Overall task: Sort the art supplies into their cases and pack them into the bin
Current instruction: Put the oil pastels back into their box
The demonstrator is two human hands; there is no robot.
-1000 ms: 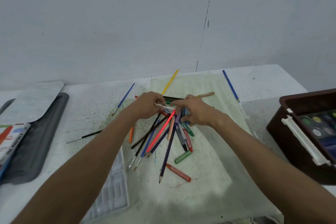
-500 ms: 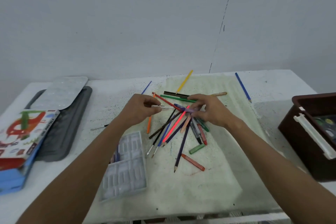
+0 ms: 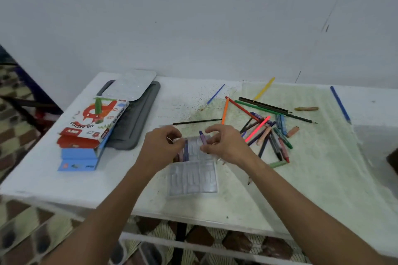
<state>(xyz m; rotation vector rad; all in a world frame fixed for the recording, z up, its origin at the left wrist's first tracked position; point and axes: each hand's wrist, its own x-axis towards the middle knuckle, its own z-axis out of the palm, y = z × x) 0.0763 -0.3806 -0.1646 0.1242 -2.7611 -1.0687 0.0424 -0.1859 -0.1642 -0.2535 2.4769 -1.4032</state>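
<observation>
Sitting at the left of the frame on the white counter [image 3: 107, 180], a red-and-blue cardboard oil pastel box [image 3: 92, 129] rests against a grey rubbery mat [image 3: 137, 125] with a pale speckled board [image 3: 134, 84] on top of it. Just right of that, the left hand [image 3: 160, 148] hovers over the clear plastic pastel tray [image 3: 192, 180], fingers curled and pinching a small pale piece too blurred to name. A few dark pastels already lie in the tray's upper left slots beneath it. Beside it, the right hand [image 3: 224, 146] pinches a purple oil pastel [image 3: 203, 137] between thumb and fingers, held nearly upright just above the tray's upper row.

The step in hand looks like seating this pastel in a free slot. Doing it well probably means lowering it flat and parallel to the neighbours, into the groove next to those already placed, while the left hand steadies the light tray so it does not slide.

Further right, a loose heap of coloured pencils, pastels and brushes [image 3: 267, 133] waits on the green-stained paper sheet [image 3: 312, 178]. At the far right edge only a dark corner shows, perhaps the bin; I cannot tell.
</observation>
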